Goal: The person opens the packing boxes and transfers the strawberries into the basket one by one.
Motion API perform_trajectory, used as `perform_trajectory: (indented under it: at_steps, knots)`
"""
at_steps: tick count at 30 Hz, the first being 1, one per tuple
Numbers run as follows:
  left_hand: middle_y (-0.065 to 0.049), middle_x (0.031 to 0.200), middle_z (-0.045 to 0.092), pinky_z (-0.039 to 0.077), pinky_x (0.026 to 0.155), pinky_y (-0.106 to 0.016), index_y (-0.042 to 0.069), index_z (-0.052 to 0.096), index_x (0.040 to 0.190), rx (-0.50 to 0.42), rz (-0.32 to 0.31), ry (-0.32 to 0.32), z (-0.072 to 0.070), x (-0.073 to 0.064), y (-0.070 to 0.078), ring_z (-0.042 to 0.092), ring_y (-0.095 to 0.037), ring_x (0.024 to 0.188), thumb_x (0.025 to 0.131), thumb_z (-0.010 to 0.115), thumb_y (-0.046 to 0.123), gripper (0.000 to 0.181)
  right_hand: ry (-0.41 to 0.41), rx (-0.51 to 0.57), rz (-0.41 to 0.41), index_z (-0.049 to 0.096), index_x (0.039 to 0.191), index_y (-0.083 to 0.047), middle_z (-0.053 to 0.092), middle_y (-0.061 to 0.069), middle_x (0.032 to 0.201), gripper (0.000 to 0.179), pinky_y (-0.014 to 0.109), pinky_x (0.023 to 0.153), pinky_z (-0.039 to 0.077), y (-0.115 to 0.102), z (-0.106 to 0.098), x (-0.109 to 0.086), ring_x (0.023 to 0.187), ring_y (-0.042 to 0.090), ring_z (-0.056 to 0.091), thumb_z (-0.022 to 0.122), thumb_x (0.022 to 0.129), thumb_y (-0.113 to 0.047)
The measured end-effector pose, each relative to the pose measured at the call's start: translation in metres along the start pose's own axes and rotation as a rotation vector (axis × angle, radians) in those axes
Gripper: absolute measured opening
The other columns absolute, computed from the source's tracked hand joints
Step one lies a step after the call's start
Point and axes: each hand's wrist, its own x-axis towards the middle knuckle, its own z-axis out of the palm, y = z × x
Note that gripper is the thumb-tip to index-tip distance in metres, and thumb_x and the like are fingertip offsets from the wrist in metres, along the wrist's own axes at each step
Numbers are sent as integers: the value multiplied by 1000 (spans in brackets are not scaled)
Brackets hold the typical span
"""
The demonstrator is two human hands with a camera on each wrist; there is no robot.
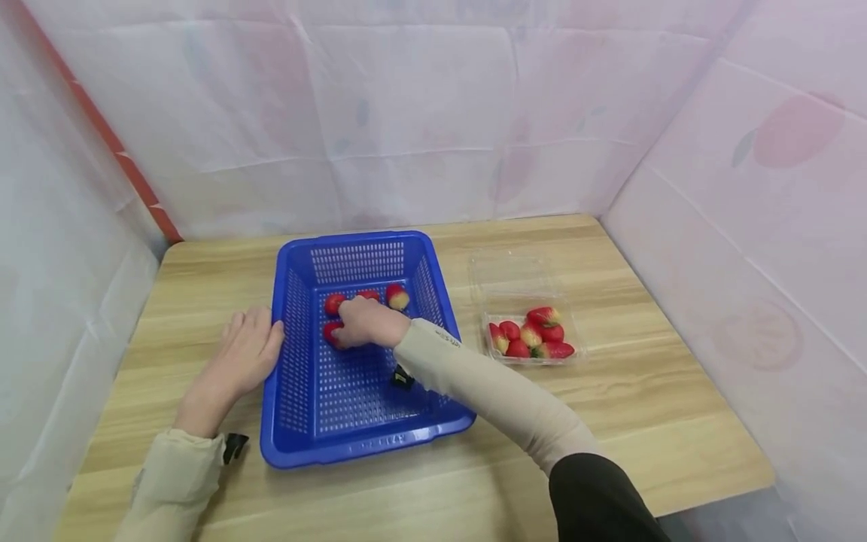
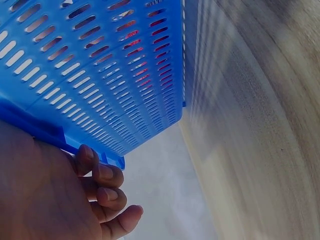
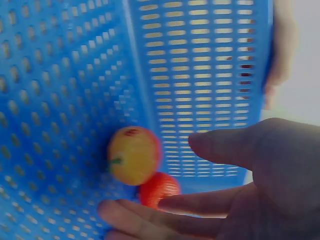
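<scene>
The blue basket (image 1: 366, 443) sits left of the middle of the bench (image 1: 609, 406), and the left hand (image 1: 244, 350) rests against the outside of its left wall, thumb touching the rim and fingers loosely bent around nothing, probably to keep the basket from sliding. The right hand (image 1: 371, 324) reaches down inside, thumb apart from its extended fingers and nothing pinched between them; it seems held low so the fingers can get at the fruit. At least four strawberries (image 1: 397, 296) lie on the basket floor towards the far side, close about that hand. To the right stands a clear plastic box (image 1: 571, 325) holding more strawberries (image 1: 531, 335), its lid (image 1: 511, 275) laid back on the far side, which leaves the fruit reachable from above. The right sleeve (image 1: 497, 395) crosses over the basket's right wall and hides part of it, while the hand covers some fruit. Pale patterned sheets (image 1: 406, 120) enclose the bench.
</scene>
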Motion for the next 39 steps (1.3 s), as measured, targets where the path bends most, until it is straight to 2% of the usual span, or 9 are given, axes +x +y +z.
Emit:
perform_trajectory:
  at_steps: [6,10,15,23,27,33,37,39]
  knots:
    - [-12,92,39,25,71,-41,3,42,101,0,6,6,-1,1,-1,33,-31,83,106,26,27,29,44,30,26,63,102,-11,50,1,71,23,27,58,42,-6,-12,-15,60,16,52,64,96,-33]
    - [-12,92,40,25,71,-41,2,42,102,0,6,12,-2,2,-1,33,-31,83,106,27,26,29,62,79,29,64,99,-10,53,2,72,22,27,55,42,-10,-19,-21,58,15,52,65,96,-32]
    - [-13,93,41,25,71,-41,1,43,104,-1,2,13,-3,3,-2,33,-31,83,106,27,26,29,91,65,-8,63,97,-11,55,1,71,21,24,52,41,-11,-26,-31,55,13,52,63,97,-32]
    - [-13,94,40,25,72,-41,2,42,105,-6,-2,-1,-3,3,-4,33,-31,84,106,26,27,29,164,-3,-31,57,88,-10,42,-2,67,27,22,48,34,-8,-43,-55,53,10,44,60,99,-35]
    - [-12,92,40,25,71,-41,2,42,104,-1,-12,1,-3,4,-3,33,-31,83,106,26,27,30,258,3,-48,57,87,-9,43,-1,67,26,23,49,35,1,-51,-70,54,12,45,61,99,-33]
    - [-12,91,39,21,74,-44,5,41,101,48,-37,-7,-4,4,-2,34,-32,84,106,24,30,32,461,-36,-77,58,85,-7,45,0,68,23,26,52,37,21,-57,-92,58,15,48,63,97,-27]
    - [-12,91,41,21,74,-46,5,42,99,78,-39,-3,-5,5,0,35,-34,84,106,24,30,31,577,-33,-122,53,78,-6,38,-1,65,24,27,53,34,38,-62,-104,58,15,41,65,94,-18]
    - [-12,91,43,23,74,-45,5,42,100,80,-44,-11,-6,6,1,37,-34,84,107,24,30,32,617,-20,-124,54,79,-4,41,0,65,23,28,54,35,48,-66,-110,58,15,40,66,93,-16]
